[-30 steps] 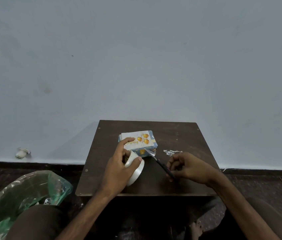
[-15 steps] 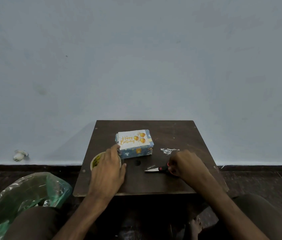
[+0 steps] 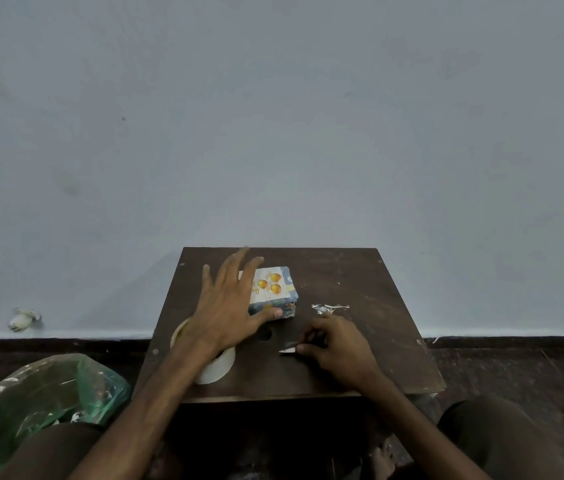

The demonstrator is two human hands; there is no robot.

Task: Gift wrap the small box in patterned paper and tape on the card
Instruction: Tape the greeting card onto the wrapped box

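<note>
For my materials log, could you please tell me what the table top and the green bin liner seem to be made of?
The table top looks like dark brown wooden board, matt and scuffed, with screw heads near its corners. The bin liner seems thin translucent green plastic film, crinkled and glossy.

Plain home room; low wooden table (image 3: 353,271), bare wall (image 3: 273,116), dark floor (image 3: 515,362)

A small dark wooden table (image 3: 360,271) with a scuffed top carries a wrapped box (image 3: 289,308) toward its back middle and a crumpled whitish scrap (image 3: 329,308) just right of that box. A roll of white tape (image 3: 216,370) lies near the front left. The scissors (image 3: 287,348) lie near the front centre, with only the blade tip showing from under the right hand (image 3: 339,351).
</note>
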